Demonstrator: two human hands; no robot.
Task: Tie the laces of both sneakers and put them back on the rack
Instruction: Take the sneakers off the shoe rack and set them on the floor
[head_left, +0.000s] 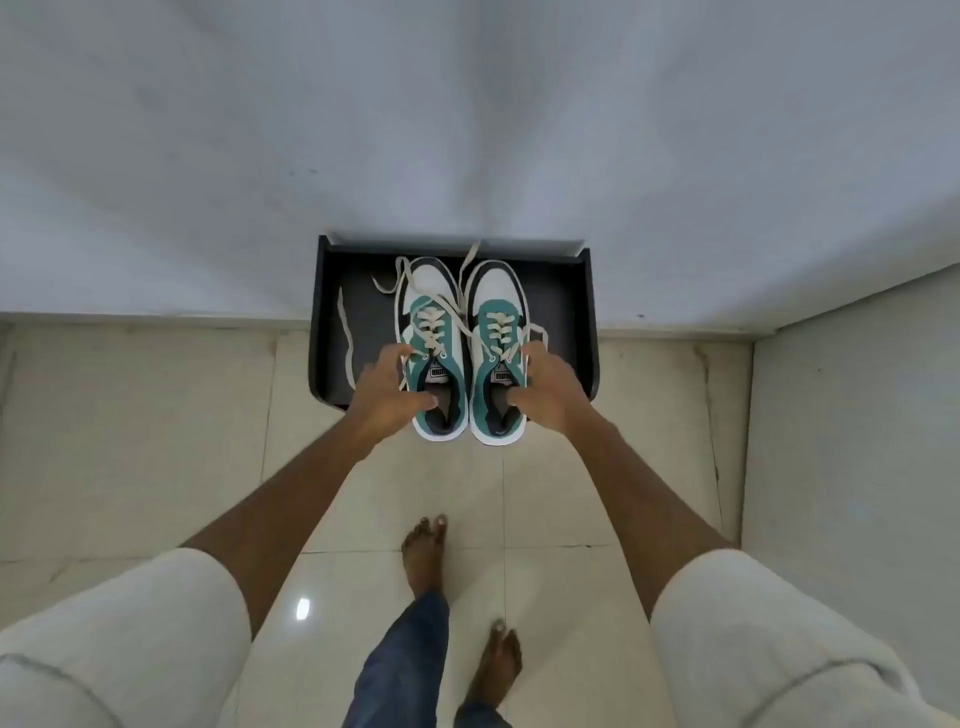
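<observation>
- While both sneakers sit side by side over the black rack (582, 332), heels poking past its front edge, each hand grips one.
- Left hand (387, 392) clamps the left sneaker (431, 332), thumb inside the collar.
- Right hand (550, 389) does likewise on the right sneaker (498, 338).
- Laces (345, 332) are untied, trailing onto the rack.

Two sneakers sit side by side, the left sneaker (434, 343) and right sneaker (498, 348), toes toward the far wall (467, 130), on a rack (563, 312) whose near edge their heels overhang. A hand grips each sneaker's outer side: left hand (389, 392), right hand (548, 392). Loose laces (344, 332) trail left across the rack.
</observation>
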